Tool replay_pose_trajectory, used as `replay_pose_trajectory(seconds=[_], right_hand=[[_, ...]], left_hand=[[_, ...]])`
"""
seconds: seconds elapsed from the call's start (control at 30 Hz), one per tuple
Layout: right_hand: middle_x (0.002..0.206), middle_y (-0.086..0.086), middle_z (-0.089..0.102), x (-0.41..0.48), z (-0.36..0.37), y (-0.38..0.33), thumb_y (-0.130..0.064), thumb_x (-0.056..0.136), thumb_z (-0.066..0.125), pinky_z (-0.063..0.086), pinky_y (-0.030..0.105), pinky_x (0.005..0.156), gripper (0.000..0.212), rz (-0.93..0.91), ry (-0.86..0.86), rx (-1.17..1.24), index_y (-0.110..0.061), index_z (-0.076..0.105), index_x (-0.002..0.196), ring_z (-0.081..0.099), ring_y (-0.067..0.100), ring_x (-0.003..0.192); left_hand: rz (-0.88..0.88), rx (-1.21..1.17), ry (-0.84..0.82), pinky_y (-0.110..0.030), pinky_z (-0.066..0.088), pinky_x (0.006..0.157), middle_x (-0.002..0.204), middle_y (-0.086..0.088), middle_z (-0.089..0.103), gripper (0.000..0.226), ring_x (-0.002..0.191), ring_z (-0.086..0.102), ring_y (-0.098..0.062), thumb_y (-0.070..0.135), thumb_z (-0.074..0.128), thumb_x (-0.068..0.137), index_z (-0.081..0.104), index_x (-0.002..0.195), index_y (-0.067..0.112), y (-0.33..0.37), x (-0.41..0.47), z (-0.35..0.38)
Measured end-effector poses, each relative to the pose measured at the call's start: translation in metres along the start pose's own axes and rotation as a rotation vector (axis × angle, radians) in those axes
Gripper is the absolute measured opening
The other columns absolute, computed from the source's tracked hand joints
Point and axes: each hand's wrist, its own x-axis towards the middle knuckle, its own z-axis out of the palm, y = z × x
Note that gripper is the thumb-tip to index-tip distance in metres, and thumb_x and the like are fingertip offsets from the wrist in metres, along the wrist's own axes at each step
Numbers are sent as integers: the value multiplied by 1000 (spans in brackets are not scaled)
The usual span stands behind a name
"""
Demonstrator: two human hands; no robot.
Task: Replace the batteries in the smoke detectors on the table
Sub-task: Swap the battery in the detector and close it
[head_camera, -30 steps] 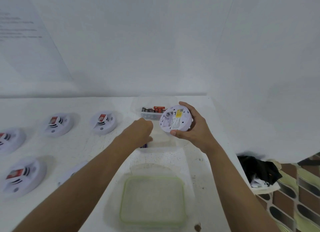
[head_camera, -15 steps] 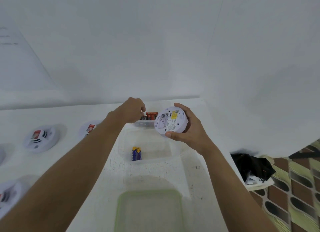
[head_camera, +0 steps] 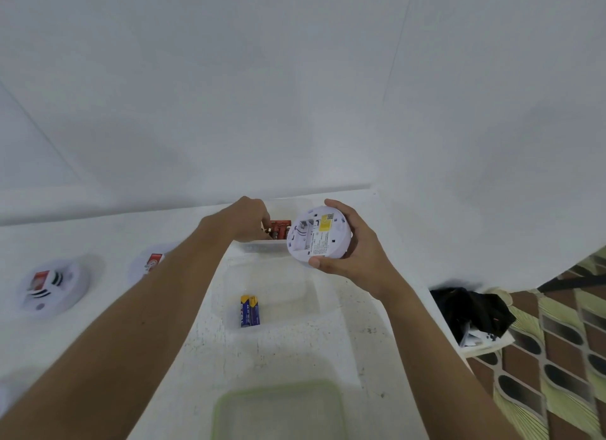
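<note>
The white counter [head_camera: 295,351] runs out of view at the left and bottom. A green-rimmed lid [head_camera: 223,403] is cut off by the bottom edge. Beyond it is a clear tub [head_camera: 295,295] with faint walls. Of two detectors lying at left, one [head_camera: 52,288] is blurred and the other [head_camera: 151,262] is half hidden by the left forearm. The right hand [head_camera: 354,252] grips the smoke detector [head_camera: 318,234] above the counter, its back facing the camera. The left hand [head_camera: 246,221] dips into the far tub [head_camera: 262,246] at the red batteries [head_camera: 280,229]; its fingertips are hidden, so its grip is unclear. Two blue batteries [head_camera: 250,311] lie in the clear tub.
</note>
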Motion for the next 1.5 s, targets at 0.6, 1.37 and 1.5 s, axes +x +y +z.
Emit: replay_pose_trajectory(seconds=[0.6,1.37,1.5], right_hand=[[129,-7,64,-3,-2,0,-24,62,90,53,55,100,90,0,-4,102,-26,48,142,60,21,123],[121,-7,68,-5,-3,-8,7,66,82,58,29,85,83,-9,-56,202,-12,50,140,64,17,116],[124,-5,67,-4,-2,-6,5,66,84,58,34,87,84,-3,-60,190,-14,50,141,64,20,118]], left_hand=[[225,-1231,410,-29,51,71,80,0,72,11,74,62,-15,19,72,88,66,94,13,43,-61,-2],[390,-867,535,-11,45,79,108,15,60,14,99,57,-1,42,54,93,63,105,41,57,-79,36],[364,-859,499,-17,49,79,108,16,64,20,98,59,-4,40,57,90,66,108,35,53,-77,35]])
